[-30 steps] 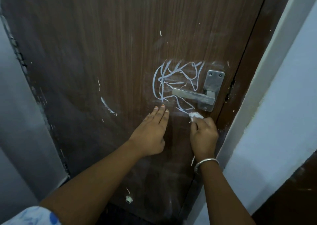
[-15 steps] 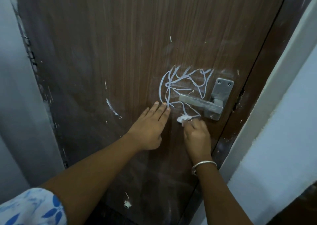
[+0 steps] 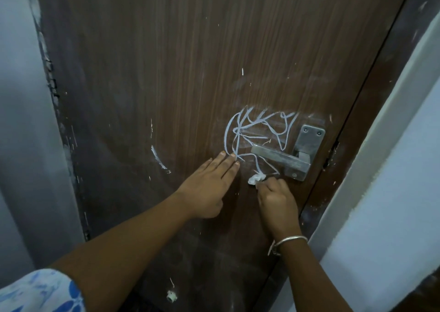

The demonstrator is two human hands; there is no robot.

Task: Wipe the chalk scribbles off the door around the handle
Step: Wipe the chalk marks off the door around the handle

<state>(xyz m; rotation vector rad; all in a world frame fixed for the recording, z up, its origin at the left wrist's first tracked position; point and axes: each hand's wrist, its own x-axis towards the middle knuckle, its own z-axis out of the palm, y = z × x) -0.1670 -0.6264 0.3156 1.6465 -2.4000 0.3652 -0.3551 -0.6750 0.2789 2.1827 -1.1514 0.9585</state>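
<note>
the dark brown wood-grain door (image 3: pixel 190 73) carries white chalk scribbles (image 3: pixel 259 133) looping above and left of the brushed-metal lever handle (image 3: pixel 281 158), with some lines trailing below it. the left hand (image 3: pixel 209 188) lies flat on the door, fingers stretched out and holding nothing, its fingertips touching the scribbles' lower left edge. the right hand (image 3: pixel 276 199), a silver bangle (image 3: pixel 289 240) on its wrist, is curled around a small crumpled white cloth (image 3: pixel 256 178), pressing it to the door just beneath the handle.

Pale wall (image 3: pixel 392 169) right — grey wall (image 3: pixel 21 121) left.
</note>
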